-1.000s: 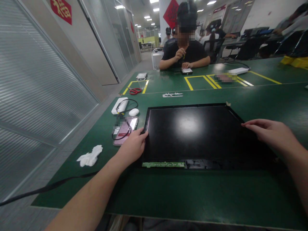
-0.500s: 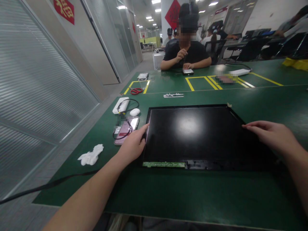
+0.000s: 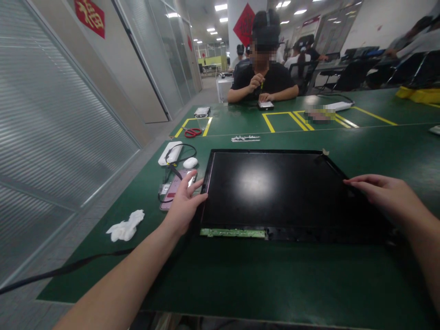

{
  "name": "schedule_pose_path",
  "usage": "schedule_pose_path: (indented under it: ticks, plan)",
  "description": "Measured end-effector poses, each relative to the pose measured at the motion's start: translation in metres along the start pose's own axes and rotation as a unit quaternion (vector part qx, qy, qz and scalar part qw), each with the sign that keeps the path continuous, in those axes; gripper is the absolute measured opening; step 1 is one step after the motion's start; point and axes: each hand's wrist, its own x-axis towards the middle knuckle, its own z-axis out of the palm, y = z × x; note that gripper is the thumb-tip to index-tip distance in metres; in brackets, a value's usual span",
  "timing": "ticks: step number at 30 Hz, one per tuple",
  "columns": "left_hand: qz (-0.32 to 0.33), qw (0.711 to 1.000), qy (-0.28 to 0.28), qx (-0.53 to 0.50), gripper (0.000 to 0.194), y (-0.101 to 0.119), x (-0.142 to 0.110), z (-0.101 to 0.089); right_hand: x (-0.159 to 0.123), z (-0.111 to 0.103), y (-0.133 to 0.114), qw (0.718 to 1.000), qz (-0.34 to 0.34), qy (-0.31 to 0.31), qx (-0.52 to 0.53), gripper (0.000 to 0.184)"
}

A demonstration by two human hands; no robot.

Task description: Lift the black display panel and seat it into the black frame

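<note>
A black LCD screen panel (image 3: 295, 192) lies flat before me, its bare green circuit board (image 3: 233, 233) running along the left part of the near edge. My left hand (image 3: 187, 201) is open beside the panel's left edge, fingers spread and the thumb touching the frame. At the right edge, my right hand (image 3: 385, 192) pinches the rim between thumb and fingertips. A bit of tape (image 3: 325, 152) sticks up at the far right corner.
Left of the panel are a phone (image 3: 170, 195) partly behind my hand, a white power bank (image 3: 171, 153) with a cable, a white mouse-like case (image 3: 190, 162) and crumpled tissue (image 3: 125, 226). Red scissors (image 3: 193, 133) and white strips (image 3: 245, 138) lie farther back. A co-worker (image 3: 264, 78) sits opposite.
My left hand's fingers have gone from the panel's left edge to spread apart, with the thumb left on the rim. The right hand keeps its pinch. The view has shifted slightly.
</note>
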Motion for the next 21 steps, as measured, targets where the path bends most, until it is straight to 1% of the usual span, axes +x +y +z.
schedule_pose_path:
  ticks: [2,4,7,10,15,21]
  plan:
    - [-0.032,0.999,0.026,-0.027,0.087,0.003,-0.002,0.005,0.000,-0.001,-0.002,1.000,0.011,-0.007,-0.012,0.038]
    - [-0.049,0.997,0.043,-0.046,0.082,0.005,-0.003,0.009,-0.001,-0.002,-0.004,0.999,0.017,-0.006,-0.026,0.037]
    - [-0.057,0.994,0.045,-0.078,0.074,0.005,-0.003,0.012,-0.002,-0.002,-0.007,0.999,0.017,-0.002,-0.039,0.032]
    - [-0.064,0.992,0.046,-0.103,0.071,0.003,-0.002,0.012,0.000,-0.001,-0.006,0.999,0.009,0.000,-0.039,0.031]
    - [-0.081,0.986,0.028,-0.141,0.067,0.000,-0.001,0.010,0.009,0.001,0.006,0.999,-0.032,0.012,-0.032,0.033]
    - [-0.092,0.987,-0.004,-0.133,0.064,-0.002,-0.001,0.007,0.017,0.002,0.015,0.999,-0.032,0.005,-0.041,0.037]
